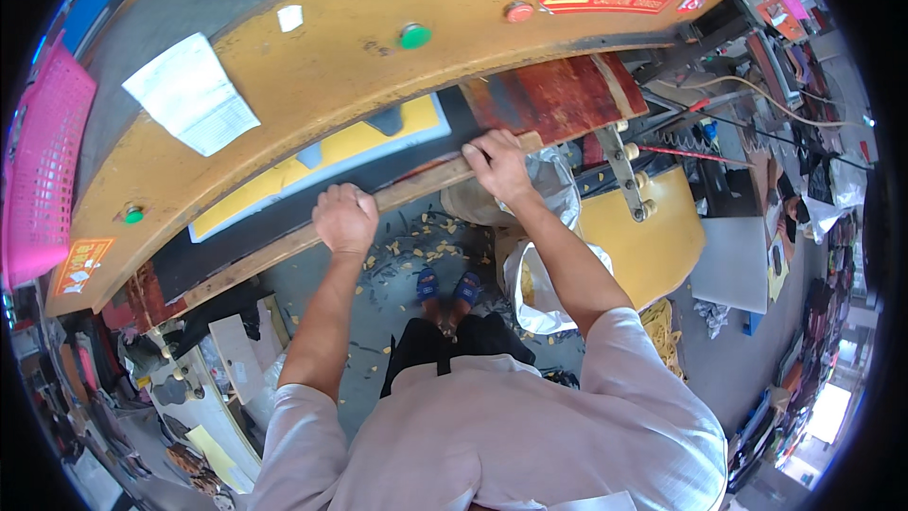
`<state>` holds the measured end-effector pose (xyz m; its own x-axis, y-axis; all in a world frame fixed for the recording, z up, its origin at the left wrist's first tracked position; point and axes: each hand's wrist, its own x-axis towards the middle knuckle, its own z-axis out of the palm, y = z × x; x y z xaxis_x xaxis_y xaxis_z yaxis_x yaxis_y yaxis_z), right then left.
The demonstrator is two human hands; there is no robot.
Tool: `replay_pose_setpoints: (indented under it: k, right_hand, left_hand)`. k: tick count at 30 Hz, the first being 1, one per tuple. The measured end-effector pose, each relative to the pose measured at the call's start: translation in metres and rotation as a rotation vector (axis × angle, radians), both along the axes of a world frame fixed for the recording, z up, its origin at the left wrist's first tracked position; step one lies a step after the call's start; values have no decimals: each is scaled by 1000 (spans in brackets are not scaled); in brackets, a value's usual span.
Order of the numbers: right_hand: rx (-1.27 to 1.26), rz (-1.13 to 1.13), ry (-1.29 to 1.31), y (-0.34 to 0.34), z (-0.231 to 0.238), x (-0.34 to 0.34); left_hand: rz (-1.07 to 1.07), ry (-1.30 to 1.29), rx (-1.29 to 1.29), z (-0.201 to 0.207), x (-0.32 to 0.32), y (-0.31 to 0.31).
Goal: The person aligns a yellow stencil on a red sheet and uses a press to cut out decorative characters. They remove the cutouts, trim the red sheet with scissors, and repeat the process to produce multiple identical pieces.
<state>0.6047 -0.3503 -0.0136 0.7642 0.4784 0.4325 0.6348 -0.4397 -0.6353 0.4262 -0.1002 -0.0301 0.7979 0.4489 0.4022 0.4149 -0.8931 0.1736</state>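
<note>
Both hands grip the wooden bar [421, 186] along the near edge of a dark board [284, 204] on a machine. My left hand [344, 218] is closed over the bar near its middle. Farther right, my right hand [498, 167] curls over the same bar near its right end. On the dark board lies a yellow sheet [355, 144] on a pale backing, with grey curved shapes on it. The machine's yellow beam [331, 61] hangs over the sheet and hides its far side. A worn red board [567, 99] lies at the right.
The beam carries a green button [414, 36], a red button [518, 11] and a taped paper [191, 95]. A pink basket [52, 161] sits far left. White sacks [541, 295] and a large yellow sheet [653, 237] stand right. Yellow scraps litter the floor [397, 265] around my feet.
</note>
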Motion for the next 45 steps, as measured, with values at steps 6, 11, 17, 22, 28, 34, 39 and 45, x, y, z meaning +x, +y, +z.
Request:
replay_pose_setpoints:
  k: [6,11,17,22,28,34,39,45]
  right_hand:
    - [-60,-55,110,-28,16,-46]
    - [-132,-92,219,-8,59,-77]
    - [-469,-29,7,90,70,-103]
    - [-561,-27,-33,85,60,-138]
    - [220,52,982,9,104,-103]
    - [668,59,1055,-75,141,-79]
    - [139,-248,515,-127,101,-80]
    - [-435,-311,137,-138,36,-107]
  left_hand:
    - [-39,-35,-114,14,-47,-37]
    - [-222,-358,-571,44,-77,-61]
    - [-460,-327,-537,50,-54,-57]
    - [-488,-310,-435,40,-79,-81]
    - [-479,-245,-423,36,-114,-107]
    - [-447,-280,-490,46,-130,-121]
    - [-65,-251,-742,50,-129,-131]
    - [276,-195,-1640,60,-106,-119]
